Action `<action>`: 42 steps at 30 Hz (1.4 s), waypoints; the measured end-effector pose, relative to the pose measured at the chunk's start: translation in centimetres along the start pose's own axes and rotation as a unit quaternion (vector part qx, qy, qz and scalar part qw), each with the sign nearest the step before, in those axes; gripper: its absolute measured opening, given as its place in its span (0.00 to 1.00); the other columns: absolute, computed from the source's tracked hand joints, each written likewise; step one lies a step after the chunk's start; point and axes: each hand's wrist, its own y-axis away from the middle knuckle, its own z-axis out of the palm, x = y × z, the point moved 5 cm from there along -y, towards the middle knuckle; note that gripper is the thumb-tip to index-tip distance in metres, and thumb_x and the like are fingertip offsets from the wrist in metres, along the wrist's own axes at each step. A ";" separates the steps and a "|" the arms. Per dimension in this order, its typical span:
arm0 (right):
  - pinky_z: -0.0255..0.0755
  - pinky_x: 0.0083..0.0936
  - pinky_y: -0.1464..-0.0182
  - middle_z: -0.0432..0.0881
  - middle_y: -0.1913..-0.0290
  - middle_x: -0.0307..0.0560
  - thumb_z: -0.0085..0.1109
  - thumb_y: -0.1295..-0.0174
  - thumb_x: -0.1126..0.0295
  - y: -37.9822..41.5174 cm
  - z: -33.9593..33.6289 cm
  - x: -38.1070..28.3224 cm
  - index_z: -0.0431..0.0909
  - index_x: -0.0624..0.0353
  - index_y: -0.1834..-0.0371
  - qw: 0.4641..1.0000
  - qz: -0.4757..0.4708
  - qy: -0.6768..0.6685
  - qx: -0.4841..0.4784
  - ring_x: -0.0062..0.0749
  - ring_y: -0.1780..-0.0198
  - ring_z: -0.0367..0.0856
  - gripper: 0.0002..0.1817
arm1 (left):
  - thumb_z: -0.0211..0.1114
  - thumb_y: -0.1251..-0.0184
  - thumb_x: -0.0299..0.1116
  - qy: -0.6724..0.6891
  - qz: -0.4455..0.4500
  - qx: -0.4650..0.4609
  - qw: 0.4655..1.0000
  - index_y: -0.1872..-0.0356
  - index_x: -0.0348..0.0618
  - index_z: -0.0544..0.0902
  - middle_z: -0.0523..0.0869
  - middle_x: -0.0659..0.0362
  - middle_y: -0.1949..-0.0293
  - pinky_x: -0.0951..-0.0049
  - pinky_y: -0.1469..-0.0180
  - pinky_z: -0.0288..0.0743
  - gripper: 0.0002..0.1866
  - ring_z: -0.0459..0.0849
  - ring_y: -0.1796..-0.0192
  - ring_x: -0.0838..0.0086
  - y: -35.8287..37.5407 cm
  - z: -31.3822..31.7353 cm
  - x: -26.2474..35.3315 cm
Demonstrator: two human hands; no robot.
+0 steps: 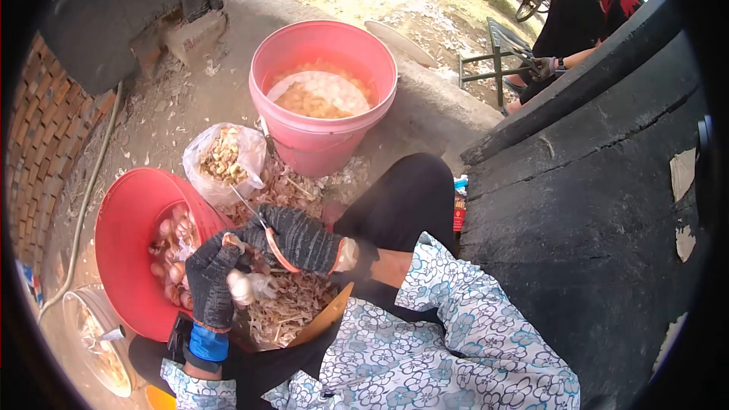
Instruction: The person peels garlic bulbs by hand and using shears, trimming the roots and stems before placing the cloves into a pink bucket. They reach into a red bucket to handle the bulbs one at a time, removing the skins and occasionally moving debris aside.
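Observation:
My left hand, in a dark grey knitted glove, is closed on a garlic bulb, whose pale cloves show at the fingertips. Close beside it, my right hand, gloved too, is wrapped round scissors with orange handles; their blades point up and to the left. Under both hands lies a heap of dry garlic skins and stalks. Just left of my left hand, a tilted red bucket holds whole garlic bulbs.
A pink bucket of peeled cloves in liquid stands ahead, near a plastic bag of garlic pieces. A white bucket is at lower left. Dark boards rise on the right. Another person sits beyond, by a metal frame.

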 end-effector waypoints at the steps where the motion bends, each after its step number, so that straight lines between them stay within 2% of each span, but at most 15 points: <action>1: 0.68 0.43 0.68 0.76 0.74 0.56 0.49 0.46 0.71 -0.7 -0.9 0.2 0.72 0.62 0.63 0.997 0.077 -0.010 0.030 0.51 0.71 0.76 0.09 | 0.58 0.41 0.29 -0.011 -0.011 -0.007 1.000 0.63 0.35 0.80 0.80 0.62 0.75 0.83 0.71 0.70 0.09 0.76 0.75 0.82 0.0 -0.3 0.2; 3: 0.68 0.41 0.69 0.76 0.74 0.57 0.51 0.48 0.70 -1.6 -1.9 0.3 0.72 0.62 0.63 0.980 0.170 0.061 -0.084 0.52 0.71 0.76 0.10 | 0.59 0.42 0.28 -0.080 0.027 0.009 0.996 0.61 0.34 0.81 0.82 0.62 0.72 0.83 0.67 0.71 0.11 0.77 0.70 0.82 0.0 -0.6 0.7; 5: 0.71 0.34 0.67 0.78 0.71 0.55 0.48 0.46 0.77 -1.8 -2.0 0.9 0.71 0.62 0.60 0.988 0.132 -0.062 -0.053 0.48 0.70 0.77 0.10 | 0.60 0.43 0.26 -0.193 0.151 -0.020 0.969 0.58 0.34 0.80 0.83 0.58 0.63 0.80 0.60 0.72 0.12 0.78 0.64 0.82 0.0 -1.0 0.9; 6: 0.71 0.29 0.67 0.78 0.68 0.53 0.46 0.44 0.79 -1.4 -1.5 1.9 0.70 0.62 0.57 0.965 0.211 -0.143 -0.055 0.42 0.69 0.78 0.12 | 0.60 0.43 0.26 -0.167 0.170 -0.023 0.971 0.58 0.35 0.80 0.83 0.55 0.62 0.79 0.59 0.72 0.11 0.79 0.64 0.80 0.2 -0.9 1.3; 8: 0.72 0.30 0.68 0.77 0.69 0.54 0.46 0.45 0.78 -1.4 -1.3 1.2 0.69 0.62 0.55 0.826 0.263 -0.498 -0.027 0.42 0.70 0.78 0.13 | 0.61 0.43 0.25 -0.151 0.138 -0.017 0.979 0.59 0.35 0.81 0.84 0.53 0.63 0.78 0.59 0.73 0.11 0.80 0.63 0.78 0.0 -1.0 0.9; 10: 0.71 0.35 0.70 0.76 0.73 0.56 0.50 0.45 0.73 -1.0 -1.3 0.9 0.69 0.63 0.55 0.977 0.085 -0.115 -0.155 0.47 0.72 0.77 0.14 | 0.60 0.43 0.25 -0.172 0.143 0.000 0.975 0.59 0.34 0.80 0.83 0.55 0.64 0.78 0.59 0.73 0.11 0.80 0.63 0.78 0.3 -0.6 0.9; 13: 0.69 0.39 0.72 0.75 0.75 0.57 0.53 0.45 0.67 -1.8 -1.6 -1.3 0.70 0.64 0.55 0.964 0.069 -0.069 -0.249 0.50 0.74 0.76 0.17 | 0.59 0.44 0.24 -0.214 0.161 0.012 0.963 0.58 0.33 0.79 0.83 0.57 0.65 0.78 0.60 0.74 0.12 0.80 0.64 0.79 0.6 -0.6 1.3; 23: 0.67 0.40 0.73 0.75 0.78 0.55 0.50 0.44 0.67 -0.4 -0.6 -2.3 0.69 0.65 0.57 0.958 0.058 -0.019 -0.280 0.48 0.76 0.75 0.15 | 0.59 0.44 0.24 -0.253 0.202 0.023 0.946 0.57 0.33 0.79 0.83 0.56 0.65 0.77 0.59 0.74 0.13 0.81 0.63 0.77 1.5 -0.3 2.1; 25: 0.67 0.40 0.72 0.75 0.78 0.55 0.49 0.44 0.67 -0.4 -0.3 -2.1 0.68 0.65 0.57 0.921 0.143 -0.148 -0.331 0.48 0.75 0.75 0.15 | 0.59 0.44 0.24 -0.238 0.174 0.019 0.955 0.57 0.33 0.79 0.83 0.56 0.65 0.77 0.59 0.74 0.13 0.81 0.64 0.76 1.6 -0.1 2.5; 29: 0.66 0.41 0.72 0.75 0.78 0.54 0.50 0.44 0.68 0.1 -0.2 -2.4 0.69 0.65 0.55 0.963 0.074 -0.128 -0.225 0.50 0.75 0.75 0.16 | 0.61 0.44 0.27 -0.236 0.110 0.032 0.965 0.59 0.32 0.79 0.83 0.55 0.66 0.78 0.62 0.74 0.12 0.81 0.66 0.74 1.7 0.0 2.2; 31: 0.69 0.36 0.67 0.77 0.73 0.56 0.52 0.44 0.67 1.4 1.0 -1.5 0.68 0.66 0.51 0.882 0.216 -0.260 -0.329 0.47 0.70 0.77 0.19 | 0.61 0.44 0.28 -0.210 0.086 0.034 0.973 0.60 0.33 0.79 0.83 0.55 0.67 0.78 0.63 0.73 0.12 0.81 0.66 0.74 1.7 -0.3 1.9; 35: 0.70 0.19 0.73 0.75 0.70 0.42 0.45 0.38 0.77 -1.7 -0.5 -4.3 0.66 0.63 0.50 0.857 0.133 -0.419 -0.268 0.23 0.70 0.76 0.13 | 0.61 0.43 0.27 -0.143 0.064 0.012 0.988 0.62 0.32 0.80 0.83 0.59 0.71 0.79 0.67 0.73 0.10 0.79 0.70 0.80 1.2 -0.2 2.0; 38: 0.64 0.21 0.84 0.74 0.75 0.41 0.51 0.38 0.67 -0.2 -0.4 -4.3 0.68 0.61 0.54 0.500 0.469 -0.662 -0.302 0.21 0.84 0.70 0.13 | 0.62 0.43 0.27 -0.067 0.064 -0.009 0.996 0.61 0.33 0.80 0.83 0.59 0.69 0.79 0.67 0.73 0.10 0.78 0.69 0.82 0.6 -0.9 1.0; 40: 0.67 0.13 0.78 0.74 0.74 0.38 0.51 0.37 0.63 0.7 -0.7 -3.3 0.70 0.63 0.51 0.466 0.439 -0.692 -0.334 0.18 0.77 0.74 0.17 | 0.63 0.44 0.27 -0.098 0.098 -0.025 0.990 0.59 0.34 0.80 0.84 0.58 0.66 0.79 0.65 0.73 0.12 0.79 0.67 0.81 0.3 -1.3 0.5; 42: 0.59 0.13 0.87 0.71 0.77 0.36 0.48 0.36 0.61 1.1 -0.9 -3.2 0.71 0.63 0.56 0.442 0.433 -0.708 -0.340 0.15 0.86 0.67 0.15 | 0.63 0.45 0.27 -0.122 0.111 -0.061 0.984 0.57 0.35 0.80 0.84 0.57 0.64 0.78 0.61 0.74 0.13 0.79 0.64 0.80 -0.1 -1.1 0.5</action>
